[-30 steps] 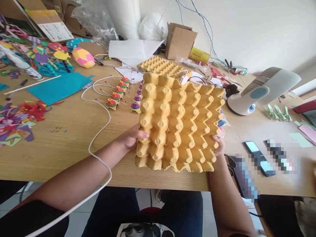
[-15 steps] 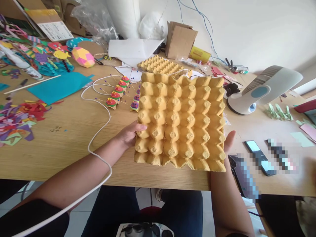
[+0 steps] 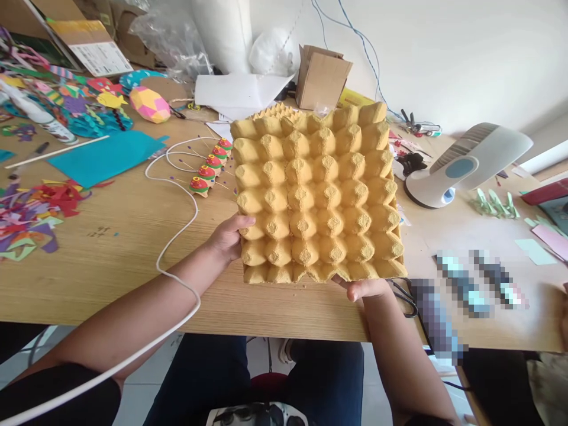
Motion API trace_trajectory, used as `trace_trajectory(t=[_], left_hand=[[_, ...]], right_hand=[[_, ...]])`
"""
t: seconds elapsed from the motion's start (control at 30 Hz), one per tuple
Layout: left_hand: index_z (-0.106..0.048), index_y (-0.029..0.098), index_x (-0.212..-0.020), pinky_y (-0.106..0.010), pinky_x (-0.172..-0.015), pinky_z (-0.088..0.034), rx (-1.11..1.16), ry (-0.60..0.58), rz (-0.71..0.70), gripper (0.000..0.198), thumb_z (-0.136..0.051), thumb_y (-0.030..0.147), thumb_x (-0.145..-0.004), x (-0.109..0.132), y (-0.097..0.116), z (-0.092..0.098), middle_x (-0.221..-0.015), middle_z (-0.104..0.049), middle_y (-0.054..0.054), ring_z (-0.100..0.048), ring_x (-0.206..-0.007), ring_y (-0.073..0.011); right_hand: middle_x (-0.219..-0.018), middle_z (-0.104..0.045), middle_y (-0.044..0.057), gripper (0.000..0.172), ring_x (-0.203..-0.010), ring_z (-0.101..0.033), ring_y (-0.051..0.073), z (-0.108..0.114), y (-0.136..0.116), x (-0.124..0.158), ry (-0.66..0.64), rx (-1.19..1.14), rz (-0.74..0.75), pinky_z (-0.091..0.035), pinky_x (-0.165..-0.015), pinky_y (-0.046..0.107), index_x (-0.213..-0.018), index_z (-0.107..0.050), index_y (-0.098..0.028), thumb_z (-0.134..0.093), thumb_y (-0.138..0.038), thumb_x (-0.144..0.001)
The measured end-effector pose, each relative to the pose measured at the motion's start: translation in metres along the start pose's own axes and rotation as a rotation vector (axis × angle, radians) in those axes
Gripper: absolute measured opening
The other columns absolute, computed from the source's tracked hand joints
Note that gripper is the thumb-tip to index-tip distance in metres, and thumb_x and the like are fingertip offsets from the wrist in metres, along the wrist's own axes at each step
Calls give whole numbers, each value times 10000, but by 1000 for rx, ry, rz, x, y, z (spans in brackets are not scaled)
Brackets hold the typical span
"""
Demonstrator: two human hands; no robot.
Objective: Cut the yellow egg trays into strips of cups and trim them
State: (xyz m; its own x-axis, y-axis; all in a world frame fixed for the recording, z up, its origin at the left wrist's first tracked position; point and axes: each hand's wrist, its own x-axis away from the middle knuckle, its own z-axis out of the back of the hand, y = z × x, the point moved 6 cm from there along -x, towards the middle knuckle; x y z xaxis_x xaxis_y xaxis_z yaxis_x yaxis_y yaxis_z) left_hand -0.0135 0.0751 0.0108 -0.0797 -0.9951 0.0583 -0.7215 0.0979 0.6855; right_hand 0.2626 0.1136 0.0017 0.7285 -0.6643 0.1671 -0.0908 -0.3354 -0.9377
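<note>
A yellow cardboard egg tray [image 3: 319,195] is held up above the table, its bumpy face turned towards me. My left hand [image 3: 231,236] is closed on the tray's left edge, thumb over the front and the other fingers hidden behind. At the lower right edge, my right hand [image 3: 366,289] supports the tray from below, its thumb showing in front and most fingers out of sight underneath. Just left of the tray stands a row of painted egg-carton cups [image 3: 207,171] in red and green. A second egg tray [image 3: 277,111] shows partly behind the held one.
A white cable [image 3: 195,207] loops over the table and past my left forearm. To the right are a white fan [image 3: 461,165] and blurred phone-like items [image 3: 464,284]. Coloured paper scraps [image 3: 35,219], a blue sheet [image 3: 106,157] and a cardboard box [image 3: 322,80] also lie about.
The egg tray has risen slightly and tilted, now hiding the purple cups and more of the rear tray. My right hand has moved from its right side to under the lower edge.
</note>
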Motion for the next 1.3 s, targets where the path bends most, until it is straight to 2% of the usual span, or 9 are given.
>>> trace_trajectory(t=[0.13, 0.27, 0.33, 0.43, 0.5, 0.73, 0.97, 1.13, 1.3], left_hand=[[-650, 118, -1306, -518, -1000, -618, -16, 17, 8, 727, -865, 352, -653, -2, 2, 3, -1153, -796, -135, -719, -1185, -397], [-711, 171, -1249, -505, -981, -626, -32, 19, -8, 654, -889, 379, -655, -3, 5, 4, -1147, -798, -112, -714, -1201, -395], [-727, 198, -1239, -510, -990, -617, -17, -24, -2, 635, -886, 485, -696, -2, 4, 0, -1159, -794, -107, -705, -1223, -395], [-695, 237, -1322, -514, -1022, -595, 27, -141, -15, 788, -830, 718, -713, -1, 2, -12, -1230, -775, -104, -674, -1282, -388], [-663, 257, -1373, -492, -1036, -585, 27, -202, -23, 867, -812, 778, -697, -1, -1, -17, -1283, -757, -102, -656, -1312, -370], [-606, 284, -1422, -308, -904, -613, -91, -252, 26, 773, -875, 588, -765, -7, -19, -11, -1424, -690, -83, -682, -1276, -269], [-606, 209, -1432, -377, -1010, -595, -138, -153, 118, 713, -872, 406, -800, -6, -34, -9, -1273, -761, -112, -703, -1235, -276], [-657, 204, -1385, -421, -1042, -581, -177, -174, 71, 622, -845, 338, -808, -4, -31, -14, -1300, -755, -117, -682, -1271, -305], [-721, 226, -1317, -419, -1050, -572, -269, -218, 45, 553, -859, 313, -789, -4, -29, -19, -1342, -743, -96, -657, -1310, -328]], right_hand=[[-1348, -739, 67, 853, -1444, -542, 342, -41, -1, -5, 28, -227, 52, -455, -1180, 585, -1325, -686, -350, -994, -545, -554], [-1257, -779, 20, 538, -1340, -635, 289, -64, 0, 0, 172, -337, 39, -505, -1162, 559, -1260, -701, -360, -888, -410, -758], [-1220, -788, -1, 473, -1311, -653, 273, -68, -2, 4, 232, -370, 66, -532, -1145, 538, -1234, -702, -365, -851, -341, -786], [-1169, -799, -18, 455, -1260, -678, 263, -67, -6, 6, 299, -419, 127, -568, -1106, 516, -1193, -705, -363, -838, -300, -762], [-1149, -804, -29, 446, -1216, -698, 256, -62, -10, 3, 349, -438, 189, -572, -1097, 515, -1165, -709, -363, -827, -284, -742], [-1194, -797, -27, 412, -1274, -666, 277, -41, -18, -16, 432, -364, 346, -511, -1134, 577, -1128, -711, -366, -764, -320, -722], [-1224, -787, -28, 412, -1261, -668, 273, -40, -2, -21, 431, -342, 320, -543, -1081, 531, -1126, -717, -369, -762, -368, -716], [-1270, -775, -29, 412, -1299, -648, 263, -50, 6, -31, 368, -437, 350, -543, -1109, 520, -1141, -719, -370, -816, -504, -764], [-1281, -776, -27, 426, -1294, -659, 244, -46, 16, -34, 443, -482, 291, -544, -1129, 482, -1117, -723, -340, -890, -470, -748]])
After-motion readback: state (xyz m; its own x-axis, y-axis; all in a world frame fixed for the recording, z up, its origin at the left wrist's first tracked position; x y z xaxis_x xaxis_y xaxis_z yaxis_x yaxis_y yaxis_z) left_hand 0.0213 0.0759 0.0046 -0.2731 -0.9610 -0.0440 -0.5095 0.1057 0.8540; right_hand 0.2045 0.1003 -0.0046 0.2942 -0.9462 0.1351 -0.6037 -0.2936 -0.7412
